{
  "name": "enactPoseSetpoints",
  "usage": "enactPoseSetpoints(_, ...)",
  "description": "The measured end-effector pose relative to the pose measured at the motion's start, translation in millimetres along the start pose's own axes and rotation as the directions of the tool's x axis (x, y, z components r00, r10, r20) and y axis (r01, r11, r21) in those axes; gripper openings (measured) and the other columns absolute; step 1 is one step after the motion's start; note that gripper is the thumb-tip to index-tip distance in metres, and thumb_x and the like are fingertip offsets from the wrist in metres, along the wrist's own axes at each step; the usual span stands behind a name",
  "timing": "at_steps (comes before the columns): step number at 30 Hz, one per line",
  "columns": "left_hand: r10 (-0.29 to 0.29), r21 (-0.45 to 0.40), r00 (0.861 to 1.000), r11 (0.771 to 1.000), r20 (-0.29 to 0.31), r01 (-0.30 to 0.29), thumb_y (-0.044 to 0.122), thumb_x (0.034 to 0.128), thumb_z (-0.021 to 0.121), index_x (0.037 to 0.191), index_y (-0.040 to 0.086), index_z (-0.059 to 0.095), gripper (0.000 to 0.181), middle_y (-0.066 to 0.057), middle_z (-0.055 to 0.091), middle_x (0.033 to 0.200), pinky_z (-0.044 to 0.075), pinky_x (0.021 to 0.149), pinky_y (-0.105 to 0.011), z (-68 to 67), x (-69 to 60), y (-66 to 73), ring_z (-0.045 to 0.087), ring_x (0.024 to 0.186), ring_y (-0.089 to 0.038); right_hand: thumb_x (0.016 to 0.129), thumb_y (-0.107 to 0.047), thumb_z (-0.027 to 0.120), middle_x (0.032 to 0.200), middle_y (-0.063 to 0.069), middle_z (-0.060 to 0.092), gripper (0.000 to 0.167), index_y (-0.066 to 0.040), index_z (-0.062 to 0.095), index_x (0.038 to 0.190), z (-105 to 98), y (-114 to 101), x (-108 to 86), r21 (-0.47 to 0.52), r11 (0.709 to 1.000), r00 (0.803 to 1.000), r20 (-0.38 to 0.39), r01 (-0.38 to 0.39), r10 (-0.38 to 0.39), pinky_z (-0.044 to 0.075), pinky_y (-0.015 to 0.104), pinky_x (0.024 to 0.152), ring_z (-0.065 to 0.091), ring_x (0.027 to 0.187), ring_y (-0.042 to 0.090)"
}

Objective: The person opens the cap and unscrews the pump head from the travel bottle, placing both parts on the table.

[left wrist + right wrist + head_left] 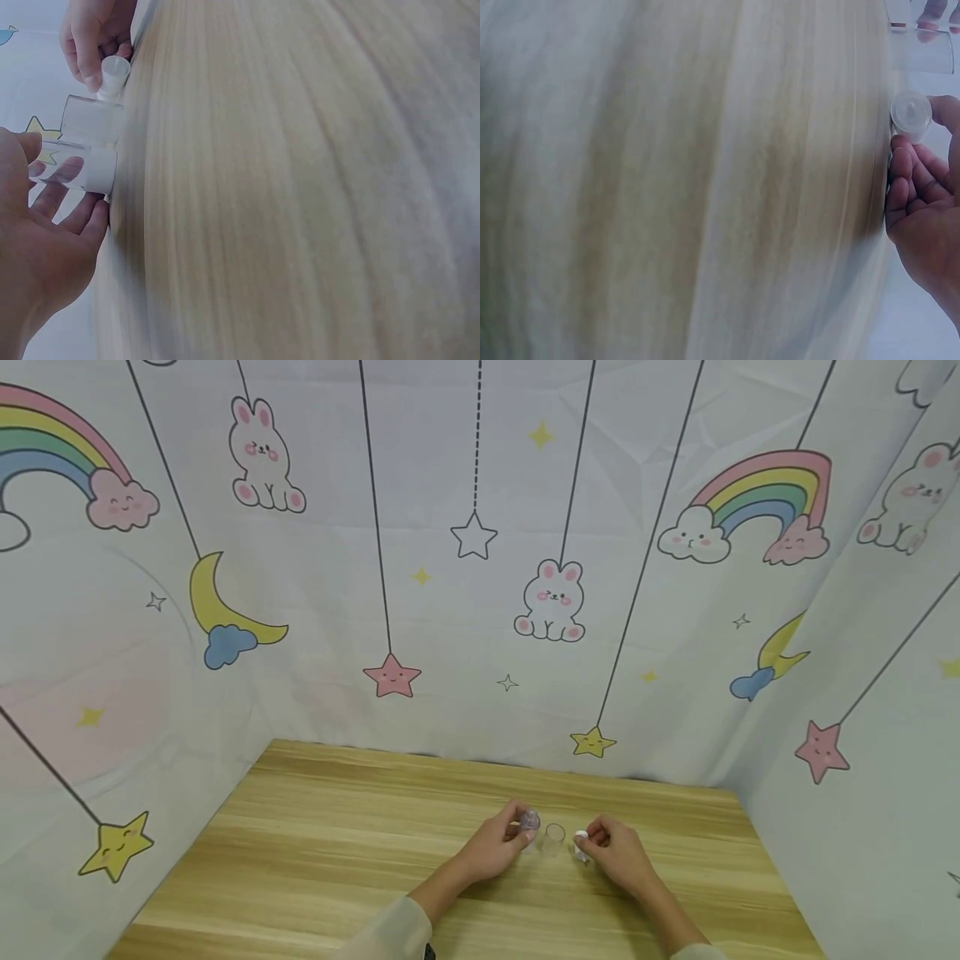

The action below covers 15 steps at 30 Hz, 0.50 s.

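Note:
My left hand (491,846) grips a small clear cylindrical container (529,820) by its side. In the left wrist view, this container has a white lower part (99,171) that sits at the tabletop. A clear cylinder (554,841) with a round rim stands upright just to its right, between the two hands, and neither hand visibly holds it. On the far side of that cylinder, my right hand (621,853) pinches a small white tubular piece (581,845) between thumb and fingers. The piece's round translucent end (911,112) faces the right wrist camera.
Wood-grain tabletop (300,860) spreads out around the hands. A white curtain (465,627) printed with rabbits, stars and rainbows closes off the back and both sides of the table.

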<state>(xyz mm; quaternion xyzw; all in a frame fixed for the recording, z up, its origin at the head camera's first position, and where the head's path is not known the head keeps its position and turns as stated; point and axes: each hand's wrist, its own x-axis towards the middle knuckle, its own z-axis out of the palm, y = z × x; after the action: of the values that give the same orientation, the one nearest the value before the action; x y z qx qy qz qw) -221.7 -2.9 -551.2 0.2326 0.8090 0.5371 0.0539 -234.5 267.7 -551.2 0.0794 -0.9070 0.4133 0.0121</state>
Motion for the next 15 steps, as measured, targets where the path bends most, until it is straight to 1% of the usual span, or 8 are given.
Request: enactPoseSetpoints(15, -0.012, -0.005, 1.000, 1.000, -0.015, 0.012, 0.028, 0.1124, 0.055, 0.136, 0.018, 0.054, 0.026, -0.007, 0.061, 0.141, 0.055, 0.105, -0.047, 0.7, 1.1, -0.1, 0.065, 0.130, -0.033, 0.096, -0.027, 0.082, 0.081, -0.002, 0.064, 0.022, -0.009, 0.069, 0.096, -2.8, 2.5, 1.7, -0.014, 1.000, 1.000, 0.017, 0.005, -0.004, 0.050, 0.025, 0.066, 0.059, 0.074, 0.011)
